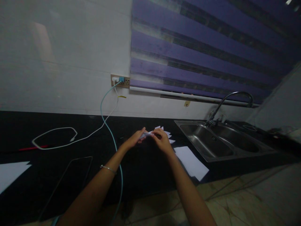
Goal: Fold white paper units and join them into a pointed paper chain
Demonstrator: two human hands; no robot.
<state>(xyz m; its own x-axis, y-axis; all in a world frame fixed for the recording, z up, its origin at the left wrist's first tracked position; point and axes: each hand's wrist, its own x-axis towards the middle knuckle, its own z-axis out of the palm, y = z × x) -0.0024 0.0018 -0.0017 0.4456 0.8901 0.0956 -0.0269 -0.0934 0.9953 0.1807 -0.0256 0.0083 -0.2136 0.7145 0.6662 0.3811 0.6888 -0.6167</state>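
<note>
White and narrow, the folded strip of paper is held just above the black bench, between the person's two hands, and whether anything is written on it is too dim and small to tell. Its long axis runs sideways, roughly along the bench, the right end sitting slightly higher and farther off than the left. The left hand grips the left end, thumb uppermost and fingers curled beneath; the right hand pinches the other end between thumb and fingertips, its knuckles arched. Both forearms reach forward and converge on the paper (a thin bracelet circles the left wrist). Just beyond and to the right of the right hand lie several folded paper pieces, the visible tips pointing mostly to the right. Nearer the front edge, beside the right forearm, a stack of white sheets lies at a slant, its long side running from far left to near right, close to the steel sink. A teal cable crosses the bench and passes by the left forearm, while more white paper rests at the far left, nearer than a red pen-like object.
</note>
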